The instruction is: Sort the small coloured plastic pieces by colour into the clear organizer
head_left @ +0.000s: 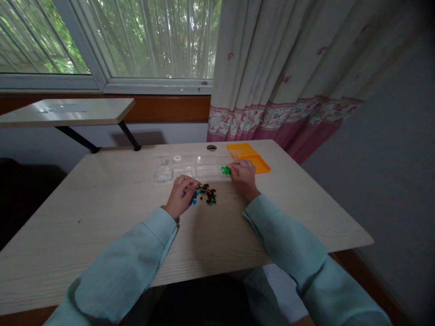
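Two bare hands reach over the pale tabletop point(84, 194), sleeves down to the wrists. At the tips of the right hand point(244, 175), thumb and fingers pinch a bright green piece point(225, 170), which juts out to the left of them, over the right-hand part of a clear tray point(206, 171) with compartments; whether it touches the tray I cannot tell. The left hand point(179, 195) is bent at the left edge of a small pile point(210, 194) of dark brown, blue, green and yellow bits, its thumb and fingertips close together just beside the blue ones; I cannot tell whether they grip any. The pile lies in front of the tray, between the hands. Beyond the right hand is an orange plastic case point(261, 164).
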A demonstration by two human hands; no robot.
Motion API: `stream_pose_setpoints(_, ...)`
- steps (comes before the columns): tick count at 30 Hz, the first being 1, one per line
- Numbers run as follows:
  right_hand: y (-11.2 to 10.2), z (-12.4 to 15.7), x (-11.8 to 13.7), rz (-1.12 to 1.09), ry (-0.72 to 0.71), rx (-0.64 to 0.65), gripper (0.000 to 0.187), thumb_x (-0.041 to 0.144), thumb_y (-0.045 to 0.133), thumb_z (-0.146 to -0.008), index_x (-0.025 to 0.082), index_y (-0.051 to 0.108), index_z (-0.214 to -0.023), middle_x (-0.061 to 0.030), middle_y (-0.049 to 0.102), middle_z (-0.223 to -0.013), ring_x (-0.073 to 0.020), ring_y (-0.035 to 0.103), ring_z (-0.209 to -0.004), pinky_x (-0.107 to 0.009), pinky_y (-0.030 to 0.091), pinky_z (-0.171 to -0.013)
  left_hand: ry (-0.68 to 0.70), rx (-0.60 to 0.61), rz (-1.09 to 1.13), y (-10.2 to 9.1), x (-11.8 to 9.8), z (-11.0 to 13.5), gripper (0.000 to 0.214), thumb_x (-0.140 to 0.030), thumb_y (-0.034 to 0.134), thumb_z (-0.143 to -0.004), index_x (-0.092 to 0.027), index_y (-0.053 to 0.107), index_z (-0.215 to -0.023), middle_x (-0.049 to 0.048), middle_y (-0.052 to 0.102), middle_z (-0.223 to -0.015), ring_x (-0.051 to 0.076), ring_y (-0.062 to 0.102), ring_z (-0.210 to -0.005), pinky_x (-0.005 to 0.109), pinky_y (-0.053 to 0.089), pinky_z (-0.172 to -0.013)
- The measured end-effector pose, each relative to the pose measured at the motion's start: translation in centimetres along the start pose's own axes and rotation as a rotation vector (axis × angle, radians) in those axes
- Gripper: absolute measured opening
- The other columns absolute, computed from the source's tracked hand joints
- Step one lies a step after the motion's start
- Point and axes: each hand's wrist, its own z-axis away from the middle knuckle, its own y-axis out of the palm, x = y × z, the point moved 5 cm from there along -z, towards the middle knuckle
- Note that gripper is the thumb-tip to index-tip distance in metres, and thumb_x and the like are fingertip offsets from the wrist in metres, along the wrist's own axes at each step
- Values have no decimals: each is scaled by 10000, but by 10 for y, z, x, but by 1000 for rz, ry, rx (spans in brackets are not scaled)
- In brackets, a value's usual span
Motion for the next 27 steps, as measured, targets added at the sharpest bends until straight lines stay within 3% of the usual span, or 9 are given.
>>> stream_pose_setpoints(9, -1, -1, -1, -71, -10, -60, 287, 359, 473, -903, 210, 717, -877, -74, 663, -961, -254, 482, -963, -410, 327, -860, 33, 23, -57, 0, -3, 0, 226, -373, 517, -899, -208, 665, -944, 63, 579, -924, 203, 523, -952, 382, 420, -883)
stream_pose_setpoints(14, -2, 0, 8, -136, -21, -83, 262, 353, 496, -892, 216, 717, -858, -66, 674, -924, -237, 509, -933, -398, 348, -861, 160, 181, -202, 12, -14, 6, 196, -326, 626, -821, -240, 673, -991, 70, 565, -1030, 230, 495, -1028, 403, 399, -921)
stream_pose_setpoints(20, 3, 1, 18, -140, -51, -23, 278, 369, 494, -902, 214, 718, -847, -47, 683, -892, -219, 515, -909, -375, 344, -849, 271, 332, -339, 24, -23, 12, 308, -338, 656, -798, -314, 654, -1105, 70, 528, -1175, 260, 458, -1112, 426, 389, -943)
stream_pose_setpoints(23, 7, 0, 19, -139, -58, 8, 273, 359, 493, -905, 215, 721, -865, -46, 683, -898, -215, 518, -919, -376, 340, -863, 318, 377, -377, 29, -26, 12, 339, -333, 632, -821, -343, 629, -1159, 68, 507, -1225, 258, 450, -1130, 438, 378, -967)
stream_pose_setpoints(27, 10, 0, 18, -144, -65, 18, 257, 349, 500, -903, 219, 722, -886, -47, 684, -909, -213, 521, -934, -379, 340, -875, 345, 371, -413, 30, -29, 11, 248, -340, 633, -821, -328, 673, -1066, 63, 512, -1222, 259, 452, -1121, 452, 371, -978)
